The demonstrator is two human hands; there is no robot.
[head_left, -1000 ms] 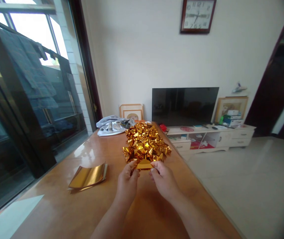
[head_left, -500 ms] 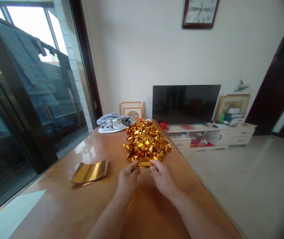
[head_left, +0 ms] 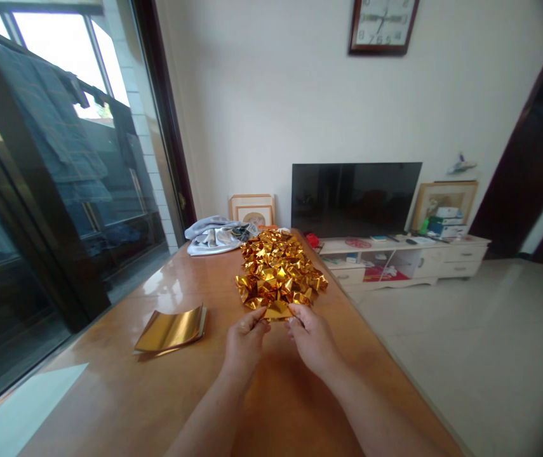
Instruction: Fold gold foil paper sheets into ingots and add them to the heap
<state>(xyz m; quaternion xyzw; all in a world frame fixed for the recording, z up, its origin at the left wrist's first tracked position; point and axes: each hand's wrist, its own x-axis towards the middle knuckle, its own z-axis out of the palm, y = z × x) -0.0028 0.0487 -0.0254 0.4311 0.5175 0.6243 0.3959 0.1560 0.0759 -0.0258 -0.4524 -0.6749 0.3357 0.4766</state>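
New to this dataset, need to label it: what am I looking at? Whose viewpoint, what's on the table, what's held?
There is no robot here: these are a person's bare hands, seen from one camera worn on the head, looking forward and down. The left hand and right hand pinch opposite ends of a small folded gold piece. Just beyond it on the wooden table lies a heap of shiny gold folded pieces. To the left is a stack of flat gold sheets, with a pale flat item nearer the camera. A grey-white bundle sits at the far end.
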